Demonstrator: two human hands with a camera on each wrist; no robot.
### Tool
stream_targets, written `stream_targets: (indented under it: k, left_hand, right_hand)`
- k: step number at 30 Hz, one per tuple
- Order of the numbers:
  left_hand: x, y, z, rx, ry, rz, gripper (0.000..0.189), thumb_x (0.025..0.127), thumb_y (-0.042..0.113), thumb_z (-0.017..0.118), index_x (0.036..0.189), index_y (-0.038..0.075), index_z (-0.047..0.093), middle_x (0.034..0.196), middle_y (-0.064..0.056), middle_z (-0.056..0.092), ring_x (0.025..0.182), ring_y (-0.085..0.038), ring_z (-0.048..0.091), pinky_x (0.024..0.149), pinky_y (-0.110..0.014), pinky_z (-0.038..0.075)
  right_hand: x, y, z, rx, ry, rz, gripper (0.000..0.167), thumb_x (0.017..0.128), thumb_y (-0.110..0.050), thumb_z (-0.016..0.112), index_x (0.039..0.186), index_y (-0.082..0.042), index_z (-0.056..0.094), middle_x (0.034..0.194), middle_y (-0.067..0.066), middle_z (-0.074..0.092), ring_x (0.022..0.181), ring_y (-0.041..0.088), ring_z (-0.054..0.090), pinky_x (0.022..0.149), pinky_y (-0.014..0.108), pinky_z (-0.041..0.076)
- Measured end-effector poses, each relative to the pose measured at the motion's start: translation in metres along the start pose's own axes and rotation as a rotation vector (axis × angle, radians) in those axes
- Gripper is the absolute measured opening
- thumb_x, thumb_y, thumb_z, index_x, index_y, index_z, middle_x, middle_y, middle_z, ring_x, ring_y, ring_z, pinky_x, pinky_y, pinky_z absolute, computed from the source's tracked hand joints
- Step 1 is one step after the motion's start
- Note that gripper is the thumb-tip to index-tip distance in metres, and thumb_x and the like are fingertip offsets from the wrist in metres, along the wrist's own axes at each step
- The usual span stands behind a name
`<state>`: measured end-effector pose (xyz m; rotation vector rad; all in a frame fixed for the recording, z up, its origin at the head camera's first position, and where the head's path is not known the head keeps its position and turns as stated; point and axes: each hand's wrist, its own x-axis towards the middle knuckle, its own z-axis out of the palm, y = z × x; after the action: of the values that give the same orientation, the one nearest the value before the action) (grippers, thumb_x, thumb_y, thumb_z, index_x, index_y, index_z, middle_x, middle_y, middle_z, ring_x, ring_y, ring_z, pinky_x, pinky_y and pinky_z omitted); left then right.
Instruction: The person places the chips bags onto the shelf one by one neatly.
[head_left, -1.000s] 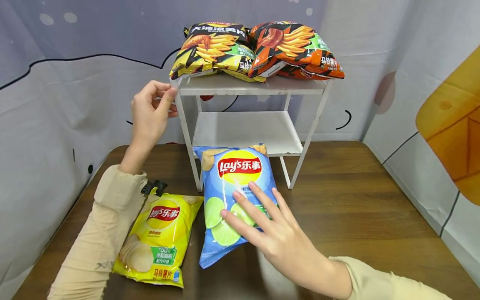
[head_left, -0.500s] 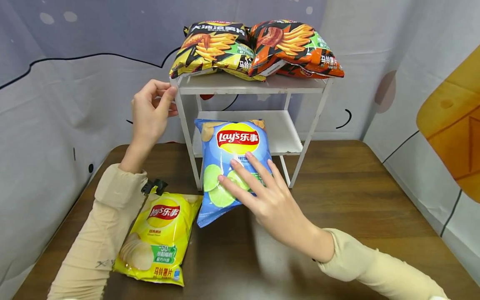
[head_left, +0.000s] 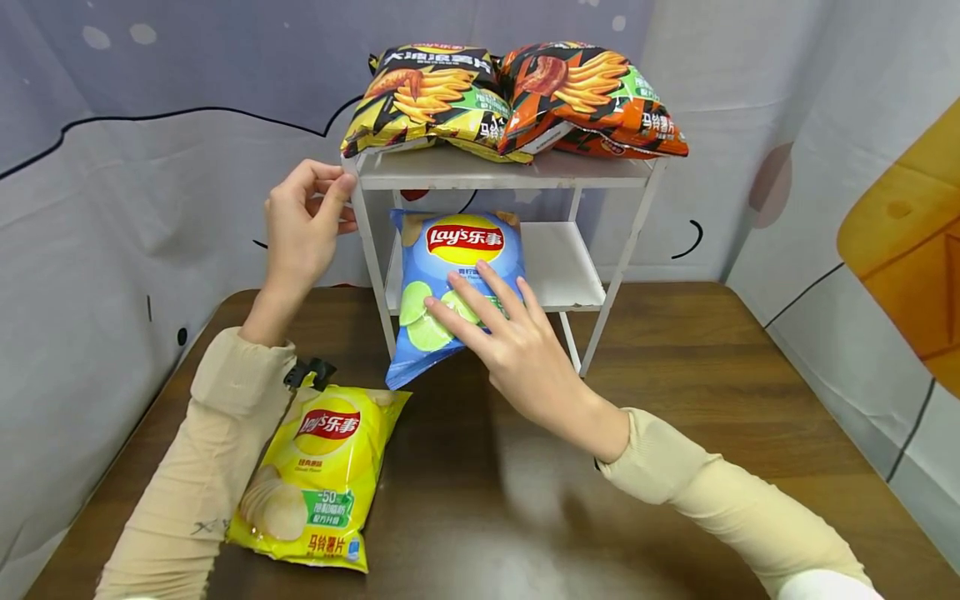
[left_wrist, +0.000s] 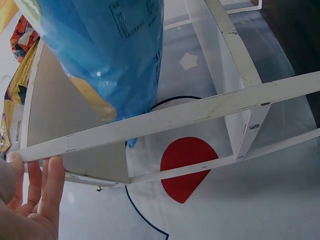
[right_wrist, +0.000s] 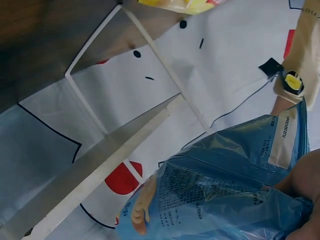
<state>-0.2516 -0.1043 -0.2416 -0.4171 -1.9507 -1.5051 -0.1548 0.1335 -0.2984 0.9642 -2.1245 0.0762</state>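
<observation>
My right hand (head_left: 525,358) holds a blue Lay's chip bag (head_left: 465,240), its fingers spread over the printed front. In the right wrist view the thumb (right_wrist: 285,186) presses on the back of that bag. The bag's top end reaches in over the middle shelf (head_left: 562,267) of a white metal rack (head_left: 495,182), beneath the top shelf; its lower end sticks out in front. My left hand (head_left: 303,221) pinches the rack's front left post at the top corner. In the left wrist view the blue bag (left_wrist: 115,55) shows behind the post (left_wrist: 150,124).
On the rack's top, a black-and-yellow chip bag (head_left: 427,96) leans against orange chip bags (head_left: 592,96). A yellow Lay's bag (head_left: 315,483) lies on the brown wooden table (head_left: 720,400), beside the left forearm. Printed cloth (head_left: 187,183) hangs behind and at the sides.
My right hand has carried the blue chip bag forward and up, from in front of the rack to over its middle shelf. The left hand has stayed on the post.
</observation>
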Motion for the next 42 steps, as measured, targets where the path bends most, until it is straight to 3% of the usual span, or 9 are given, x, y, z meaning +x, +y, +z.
stream_targets:
  k: [10,29,36,42]
  left_hand:
    - [0.000,0.001,0.000,0.004,0.001,0.005,0.031,0.093,0.021,0.063,0.107,-0.007,0.063,0.075,0.016,0.058,0.057,0.004,0.059,0.057,-0.010,0.056]
    - [0.000,0.000,0.000,0.003,0.003,-0.005,0.031,0.093,0.021,0.063,0.107,-0.006,0.063,0.075,0.015,0.058,0.056,0.003,0.059,0.056,-0.010,0.056]
    - [0.000,0.000,-0.001,0.010,0.010,0.005,0.031,0.093,0.022,0.063,0.106,-0.006,0.064,0.074,0.015,0.058,0.056,0.004,0.059,0.056,-0.010,0.056]
    - [0.000,0.000,0.000,-0.001,0.008,-0.003,0.031,0.093,0.022,0.063,0.106,-0.006,0.063,0.074,0.015,0.058,0.055,0.004,0.059,0.055,-0.011,0.057]
  right_hand:
    - [0.015,0.010,0.016,-0.031,0.007,0.001,0.068,0.080,0.014,0.059,0.138,-0.021,0.052,0.143,0.010,0.050,0.136,0.036,0.041,0.101,0.063,0.046]
    - [0.037,0.028,0.051,-0.069,-0.082,0.019,0.070,0.079,0.009,0.064,0.140,-0.022,0.050,0.143,0.009,0.050,0.133,0.035,0.045,0.099,0.062,0.049]
    - [0.042,0.032,0.062,-0.113,-0.064,0.012,0.071,0.077,0.009,0.065,0.139,-0.023,0.051,0.142,0.008,0.051,0.131,0.034,0.047,0.097,0.058,0.052]
    - [0.046,0.033,0.071,-0.161,-0.039,0.002,0.058,0.088,0.004,0.059,0.137,-0.025,0.053,0.140,0.006,0.054,0.130,0.033,0.049,0.097,0.056,0.053]
